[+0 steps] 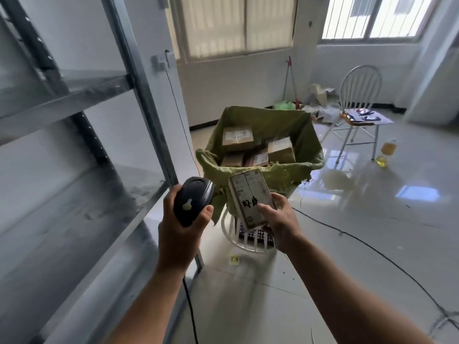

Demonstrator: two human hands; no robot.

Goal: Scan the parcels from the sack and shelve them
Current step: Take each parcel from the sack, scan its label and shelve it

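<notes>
While the left hand (pixel 182 220) grips the black corded handheld scanner (pixel 193 200), the right hand (pixel 278 223) pinches a small labelled cardboard parcel (pixel 250 198); scanning appears underway, and shelving on the grey metal rack (pixel 82 135) likely follows.

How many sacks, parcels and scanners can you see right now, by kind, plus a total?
Green sack: 1
Parcels visible inside: 4
Held parcel: 1
Scanner: 1
Total: 7
</notes>
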